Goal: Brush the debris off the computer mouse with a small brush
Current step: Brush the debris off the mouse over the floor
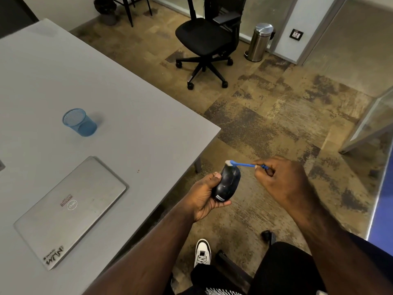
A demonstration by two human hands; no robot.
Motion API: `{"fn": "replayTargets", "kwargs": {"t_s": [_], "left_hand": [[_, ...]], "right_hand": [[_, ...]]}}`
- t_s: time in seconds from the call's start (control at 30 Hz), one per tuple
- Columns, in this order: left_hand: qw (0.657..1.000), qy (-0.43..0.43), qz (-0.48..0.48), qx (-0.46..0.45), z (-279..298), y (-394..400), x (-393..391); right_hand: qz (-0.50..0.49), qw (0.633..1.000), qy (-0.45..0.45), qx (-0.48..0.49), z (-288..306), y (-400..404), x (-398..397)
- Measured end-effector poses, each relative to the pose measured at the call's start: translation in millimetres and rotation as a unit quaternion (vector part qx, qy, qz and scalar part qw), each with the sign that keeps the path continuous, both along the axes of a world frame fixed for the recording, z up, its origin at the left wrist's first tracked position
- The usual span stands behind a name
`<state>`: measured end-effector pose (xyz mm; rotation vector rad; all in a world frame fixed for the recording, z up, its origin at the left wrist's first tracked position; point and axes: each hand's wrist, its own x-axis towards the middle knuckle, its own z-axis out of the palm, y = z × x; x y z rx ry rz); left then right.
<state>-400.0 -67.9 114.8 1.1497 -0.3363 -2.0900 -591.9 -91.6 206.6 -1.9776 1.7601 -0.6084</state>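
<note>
A black computer mouse (227,183) is held in the air beside the table's corner, above the floor. My left hand (202,198) grips it from the left and below, thumb on its side. My right hand (280,182) pinches the handle of a small blue brush (244,164) between thumb and fingers. The brush's white bristle head rests on the far end of the mouse.
A grey table (138,128) fills the left, with a shut silver laptop (70,211) and a blue mesh cup (79,122) on it. A black office chair (204,41) and a steel bin (259,42) stand beyond on the carpet. My white shoe (203,252) is below.
</note>
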Motion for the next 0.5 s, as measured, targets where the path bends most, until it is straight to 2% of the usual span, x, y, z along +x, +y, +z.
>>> {"fn": "replayTargets", "kwargs": {"t_s": [0.17,0.3,0.43,0.5], "left_hand": [[1.0,0.03,-0.008,0.003,-2.3,-3.3,3.0],[0.999,0.03,-0.024,-0.009,-1.8,-4.0,2.8],[0.998,0.048,-0.038,-0.022,-1.3,-3.8,1.8],[0.997,0.043,-0.049,-0.039,-0.8,-3.6,1.8]], "right_hand": [[0.031,0.998,0.05,0.021,0.8,7.8,-0.9],[0.084,0.995,0.036,0.043,6.9,14.6,-0.9],[0.031,0.999,0.017,0.008,13.5,9.0,-7.0],[0.012,0.999,0.035,0.007,14.8,7.4,-7.9]]}}
